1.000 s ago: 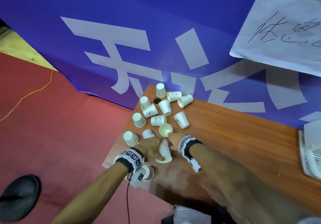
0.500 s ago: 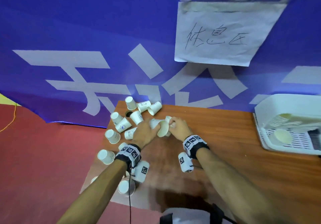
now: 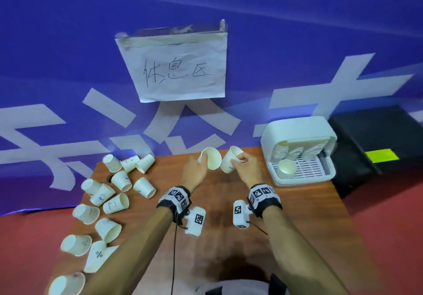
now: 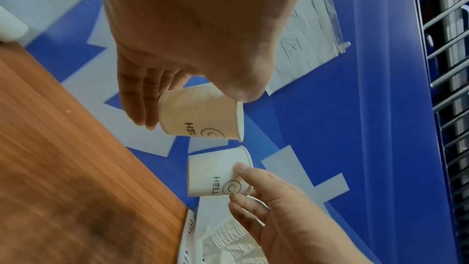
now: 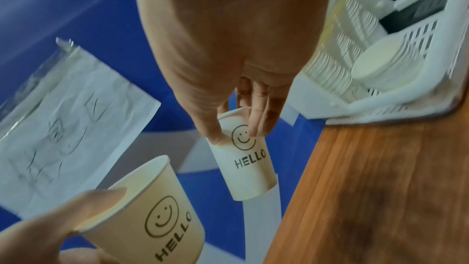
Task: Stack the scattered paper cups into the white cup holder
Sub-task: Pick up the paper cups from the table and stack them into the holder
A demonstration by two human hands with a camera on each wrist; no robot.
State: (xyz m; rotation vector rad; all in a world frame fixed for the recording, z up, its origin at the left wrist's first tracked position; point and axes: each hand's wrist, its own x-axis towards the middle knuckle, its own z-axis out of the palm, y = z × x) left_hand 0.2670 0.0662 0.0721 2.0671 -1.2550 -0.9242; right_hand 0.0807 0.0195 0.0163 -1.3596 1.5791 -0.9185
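Loose paper cups (image 3: 107,227) lie scattered at lower left of the bench (image 3: 224,244). Mid-frame, the left hand (image 3: 194,172) grips one cup (image 3: 211,161) and the right hand (image 3: 248,168) pinches another cup (image 3: 230,160), nearly touching. The white cup holder (image 3: 297,132), at right, already contains stacked cups.

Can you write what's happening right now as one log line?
left hand: holds cup | right hand: holds cup | cup holder: not reached

A wooden table (image 3: 297,226) stands on red floor (image 3: 29,237) against a blue banner (image 3: 68,43).
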